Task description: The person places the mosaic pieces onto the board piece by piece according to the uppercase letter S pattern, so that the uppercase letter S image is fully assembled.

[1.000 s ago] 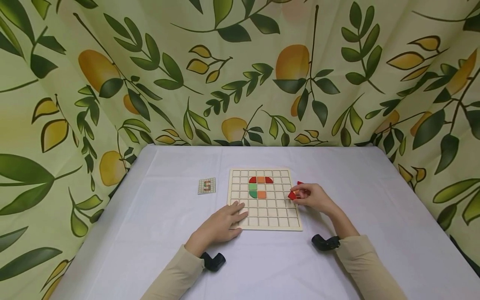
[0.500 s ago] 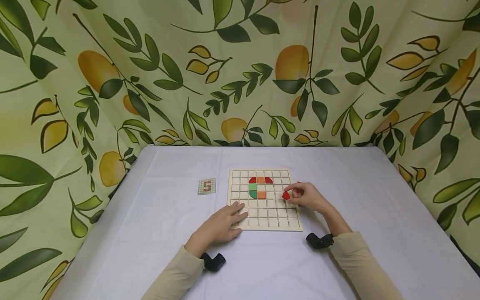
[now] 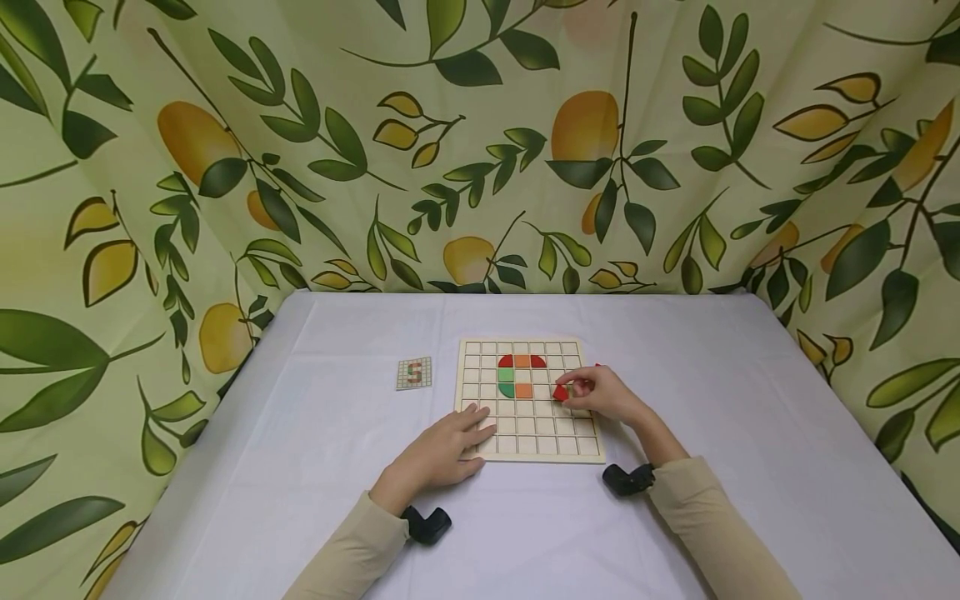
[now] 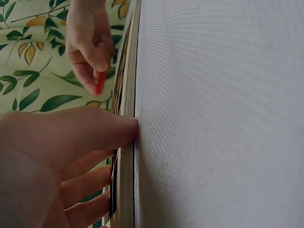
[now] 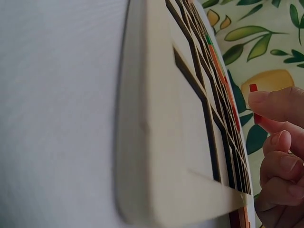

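A square wooden grid board lies on the table. Red, orange and green tiles sit in its cells, forming a curved shape around an orange tile and a light green tile. My left hand rests on the board's near left corner, fingers spread on top; in the left wrist view the thumb touches the front edge. Over the board's right part, my right hand pinches a small red tile between thumb and fingers. The right wrist view shows this red tile held above the grid.
A small pattern card with a coloured shape on a grid lies left of the board. Red and orange pieces lie beyond the board's right edge, mostly behind my right hand. A leaf-and-fruit patterned curtain hangs behind the white-covered table.
My right hand has moved left with the red tile, from the loose pieces beside the board to over its right columns. The left hand has stayed still.
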{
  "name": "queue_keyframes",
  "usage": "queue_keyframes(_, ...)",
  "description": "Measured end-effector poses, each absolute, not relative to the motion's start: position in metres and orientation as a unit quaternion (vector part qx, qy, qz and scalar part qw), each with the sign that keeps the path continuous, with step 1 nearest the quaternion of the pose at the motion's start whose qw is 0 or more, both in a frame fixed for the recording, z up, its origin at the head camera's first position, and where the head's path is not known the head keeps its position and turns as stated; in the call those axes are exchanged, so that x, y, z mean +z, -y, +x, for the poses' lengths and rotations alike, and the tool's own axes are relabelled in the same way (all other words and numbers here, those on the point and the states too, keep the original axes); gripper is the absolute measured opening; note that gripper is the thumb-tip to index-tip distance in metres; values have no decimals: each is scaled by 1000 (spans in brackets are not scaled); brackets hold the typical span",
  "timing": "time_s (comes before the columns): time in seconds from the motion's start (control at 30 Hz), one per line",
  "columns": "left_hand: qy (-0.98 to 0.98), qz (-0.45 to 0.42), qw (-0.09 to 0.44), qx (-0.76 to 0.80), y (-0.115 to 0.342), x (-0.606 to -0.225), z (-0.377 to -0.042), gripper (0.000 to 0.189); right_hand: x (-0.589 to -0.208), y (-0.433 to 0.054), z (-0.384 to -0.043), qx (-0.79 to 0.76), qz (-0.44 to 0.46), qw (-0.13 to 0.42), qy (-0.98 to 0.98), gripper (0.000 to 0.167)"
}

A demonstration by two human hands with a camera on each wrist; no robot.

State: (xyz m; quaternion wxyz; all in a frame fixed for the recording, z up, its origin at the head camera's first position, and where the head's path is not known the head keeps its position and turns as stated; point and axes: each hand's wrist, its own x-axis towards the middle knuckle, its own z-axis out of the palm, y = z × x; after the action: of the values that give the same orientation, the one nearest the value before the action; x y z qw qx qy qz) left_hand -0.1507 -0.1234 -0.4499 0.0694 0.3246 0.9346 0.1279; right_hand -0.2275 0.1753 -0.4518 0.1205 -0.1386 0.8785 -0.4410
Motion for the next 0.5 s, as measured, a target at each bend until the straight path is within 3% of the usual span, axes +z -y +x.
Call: queue_keyframes(0.5,-935,323,70,127,123,-449,-150,50,-455,-160,-235,-431,-158,134,-878,32)
